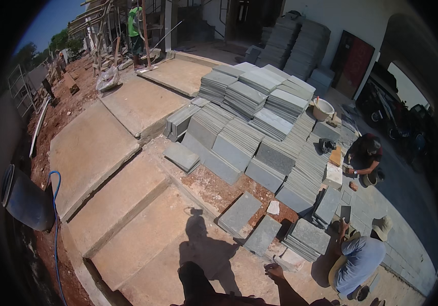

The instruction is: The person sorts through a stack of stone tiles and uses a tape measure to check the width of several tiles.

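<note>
My right hand comes in at the lower edge, right of the middle, with its fingers curled closed. Whatever it may hold is too small to make out. Closest to it are a stack of grey stone tiles and a single grey tile on the ground. Another grey tile lies just beyond, beside a small white stone piece. My left hand is out of view. Part of my dark-clothed leg and my shadow show on the concrete.
Large stacks of grey tiles fill the middle. Stepped concrete slabs descend at left, beside a dark barrel and a blue hose. A hatted co-worker holds a dark tile; another person crouches near a bucket.
</note>
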Demonstrator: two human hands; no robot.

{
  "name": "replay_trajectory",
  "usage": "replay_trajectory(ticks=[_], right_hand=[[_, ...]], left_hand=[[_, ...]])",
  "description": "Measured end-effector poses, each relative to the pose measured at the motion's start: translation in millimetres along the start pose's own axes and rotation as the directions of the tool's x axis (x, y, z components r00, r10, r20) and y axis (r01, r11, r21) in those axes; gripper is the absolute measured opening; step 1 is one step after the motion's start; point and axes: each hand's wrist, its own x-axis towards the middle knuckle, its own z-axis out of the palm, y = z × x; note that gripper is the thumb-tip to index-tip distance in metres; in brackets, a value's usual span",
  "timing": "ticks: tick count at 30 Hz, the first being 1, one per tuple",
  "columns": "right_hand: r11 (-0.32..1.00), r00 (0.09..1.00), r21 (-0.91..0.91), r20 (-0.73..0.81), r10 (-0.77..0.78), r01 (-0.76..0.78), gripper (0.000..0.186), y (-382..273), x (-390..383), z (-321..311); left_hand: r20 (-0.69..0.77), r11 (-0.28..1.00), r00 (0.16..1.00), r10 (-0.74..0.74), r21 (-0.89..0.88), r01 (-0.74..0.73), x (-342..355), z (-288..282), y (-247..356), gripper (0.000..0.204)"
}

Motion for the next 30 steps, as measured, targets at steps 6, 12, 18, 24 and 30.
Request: replay_trajectory(ticks=[6, 12, 18, 24, 30], right_hand=[[0.897, 0.993, -0.437, 0.12, -0.015, 0.067, 0.06, -110, 13, 84], [0.615, 0.979, -0.789, 0.121, 0.164, -0.006, 0.052, -145, 29, 113], [0.41, 0.953, -0.877, -0.149, 0.265, -0.251, 0.063, -238, 148, 196], [0.705, 0.975, -0.703, 0.207, 0.085, 0.088, 0.058, -556, 233, 460], [0.752, 0.867, -0.443, 0.345, -0.361, 0.489, 0.055, -845, 358, 583]], left_hand=[[0.185, 0.934, 0.918, -0.352, -0.004, 0.359, 56, -126, 14, 0.054], [0.01, 0.997, 0.998, 0.058, 0.051, -0.058, 196, -287, 104, 0.063], [0.041, 0.983, 0.982, 0.185, -0.004, -0.185, 327, -384, 176, 0.07], [0.112, 0.932, 0.926, -0.361, 0.025, 0.361, 385, -538, 152, 0.061], [0.193, 0.784, 0.872, -0.449, -0.384, 0.489, 525, -635, 268, 0.036]])
